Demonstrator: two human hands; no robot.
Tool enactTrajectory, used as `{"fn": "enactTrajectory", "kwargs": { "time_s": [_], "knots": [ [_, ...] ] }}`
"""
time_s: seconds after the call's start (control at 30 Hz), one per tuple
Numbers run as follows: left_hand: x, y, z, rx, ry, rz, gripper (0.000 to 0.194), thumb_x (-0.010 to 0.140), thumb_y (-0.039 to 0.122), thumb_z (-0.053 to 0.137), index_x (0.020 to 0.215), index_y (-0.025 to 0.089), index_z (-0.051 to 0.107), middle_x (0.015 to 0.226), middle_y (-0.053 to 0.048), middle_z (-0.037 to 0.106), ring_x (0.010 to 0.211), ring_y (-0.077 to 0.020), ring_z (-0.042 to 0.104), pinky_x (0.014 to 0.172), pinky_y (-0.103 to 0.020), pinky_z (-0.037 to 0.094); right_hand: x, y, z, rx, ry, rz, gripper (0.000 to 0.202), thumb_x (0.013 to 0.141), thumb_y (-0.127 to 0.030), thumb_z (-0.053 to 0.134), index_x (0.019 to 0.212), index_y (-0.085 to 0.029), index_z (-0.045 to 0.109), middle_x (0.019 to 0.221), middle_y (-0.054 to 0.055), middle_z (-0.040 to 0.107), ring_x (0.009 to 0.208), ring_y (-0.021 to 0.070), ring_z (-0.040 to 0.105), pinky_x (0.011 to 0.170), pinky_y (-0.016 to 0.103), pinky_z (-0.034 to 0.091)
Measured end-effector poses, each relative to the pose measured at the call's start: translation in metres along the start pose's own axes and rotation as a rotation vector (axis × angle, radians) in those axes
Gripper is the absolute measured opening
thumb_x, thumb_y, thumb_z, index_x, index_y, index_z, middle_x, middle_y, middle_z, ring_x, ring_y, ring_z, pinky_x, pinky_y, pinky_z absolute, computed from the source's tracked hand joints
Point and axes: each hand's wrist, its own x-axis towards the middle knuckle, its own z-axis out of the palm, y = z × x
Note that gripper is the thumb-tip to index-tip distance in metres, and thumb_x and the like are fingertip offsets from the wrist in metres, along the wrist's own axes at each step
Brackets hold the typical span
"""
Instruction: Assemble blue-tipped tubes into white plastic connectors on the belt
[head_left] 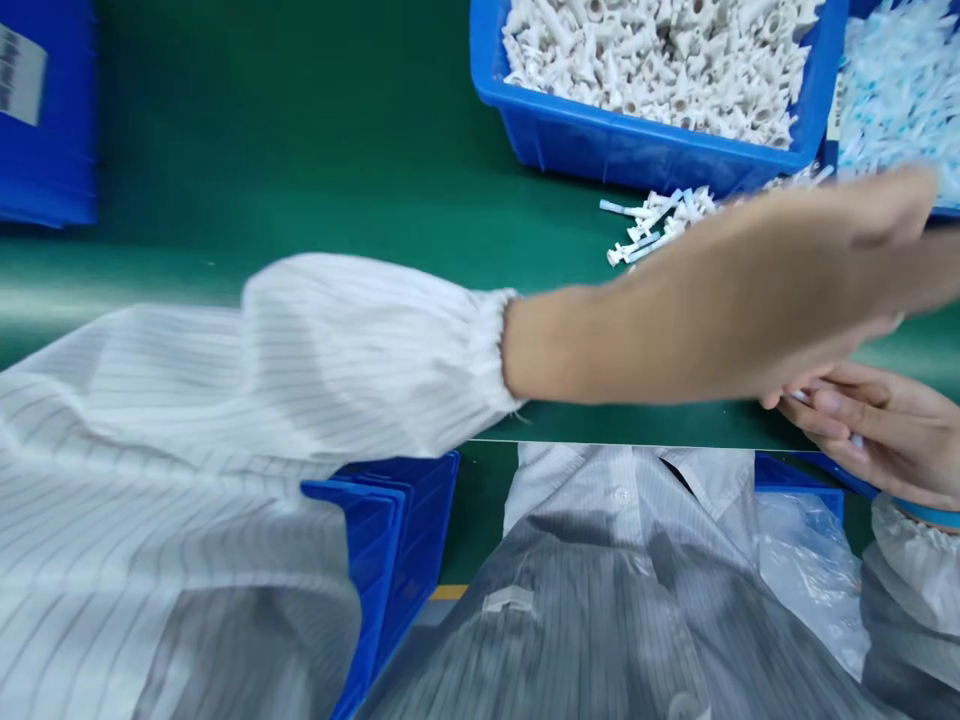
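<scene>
My left hand (817,265) reaches across to the right, smeared by motion. Its fingers stretch toward the right edge, and I cannot make out whether they grip anything. Below it, my right hand (885,425) is closed, thumb against fingers, around a small white plastic piece (856,440) that shows only in part. The left hand partly covers the right fingertips. Behind the left wrist lies a small pile of white fittings with pale blue tubes (660,220) on the green table (300,150).
A blue bin (585,135) full of white plastic connectors stands at the back. Beside it on the right is a container of pale blue pieces (896,100). Another blue bin (52,130) stands far left. Blue bins (409,540) and a clear plastic bag (810,570) sit below the table edge.
</scene>
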Motion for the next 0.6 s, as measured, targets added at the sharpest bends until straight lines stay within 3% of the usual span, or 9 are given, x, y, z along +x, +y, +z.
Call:
{"fn": "enactTrajectory", "kwargs": {
  "time_s": [0.07, 0.13, 0.2, 0.37, 0.47, 0.6],
  "knots": [
    [-0.008, 0.017, 0.015, -0.135, -0.001, 0.04, 0.058, 0.105, 0.023, 0.01, 0.126, 0.02, 0.064, 0.122, -0.005, 0.063, 0.104, -0.0065, 0.066, 0.078, -0.018, 0.047, -0.004, 0.0, -0.003, -0.028, -0.023, -0.022, 0.014, 0.092, -0.042, 0.07, 0.087, -0.029, 0.074, 0.061, -0.001, 0.048, 0.047, 0.0082, 0.031, 0.039, 0.019, 0.027],
    [-0.015, 0.027, 0.029, -0.373, 0.06, 0.028, 0.043, 0.107, 0.021, 0.023, 0.121, 0.02, 0.064, 0.12, -0.006, 0.063, 0.096, -0.0079, 0.065, 0.078, -0.02, 0.048, -0.008, 0.002, -0.005, -0.083, -0.026, -0.001, 0.013, 0.094, -0.043, 0.069, 0.094, -0.031, 0.073, 0.052, -0.004, 0.037, 0.044, 0.0088, 0.026, 0.039, 0.022, 0.023],
    [-0.02, 0.03, 0.039, -0.554, 0.108, 0.005, 0.036, 0.107, 0.019, 0.028, 0.122, 0.017, 0.06, 0.119, -0.007, 0.063, 0.096, -0.0105, 0.063, 0.081, -0.023, 0.048, -0.011, 0.003, -0.007, -0.139, -0.007, 0.036, 0.018, 0.094, -0.045, 0.069, 0.103, -0.03, 0.073, 0.05, -0.006, 0.036, 0.043, 0.0082, 0.024, 0.041, 0.024, 0.02],
    [-0.023, 0.027, 0.049, -0.728, 0.091, -0.031, 0.033, 0.108, 0.024, 0.031, 0.119, 0.014, 0.061, 0.121, -0.008, 0.061, 0.104, -0.0129, 0.061, 0.087, -0.025, 0.049, -0.012, 0.004, -0.012, -0.196, 0.045, 0.075, 0.024, 0.096, -0.046, 0.065, 0.106, -0.026, 0.074, 0.046, -0.006, 0.037, 0.041, 0.0083, 0.029, 0.043, 0.025, 0.026],
    [-0.023, 0.028, 0.055, -0.723, 0.11, -0.054, 0.032, 0.108, 0.024, 0.033, 0.115, 0.017, 0.063, 0.119, -0.006, 0.062, 0.103, -0.0122, 0.061, 0.089, -0.025, 0.048, -0.01, 0.004, -0.019, -0.295, -0.064, 0.074, 0.026, 0.1, -0.047, 0.059, 0.106, -0.026, 0.073, 0.048, -0.004, 0.049, 0.038, 0.0083, 0.038, 0.042, 0.023, 0.036],
    [-0.023, 0.027, 0.063, -0.649, 0.138, -0.097, 0.029, 0.106, 0.022, 0.038, 0.112, 0.016, 0.065, 0.114, -0.006, 0.064, 0.098, -0.0136, 0.06, 0.089, -0.028, 0.044, -0.01, 0.006, -0.03, -0.329, -0.105, 0.056, 0.021, 0.1, -0.048, 0.058, 0.108, -0.029, 0.066, 0.074, 0.001, 0.069, 0.038, 0.0068, 0.045, 0.042, 0.023, 0.044]
  ]
}}
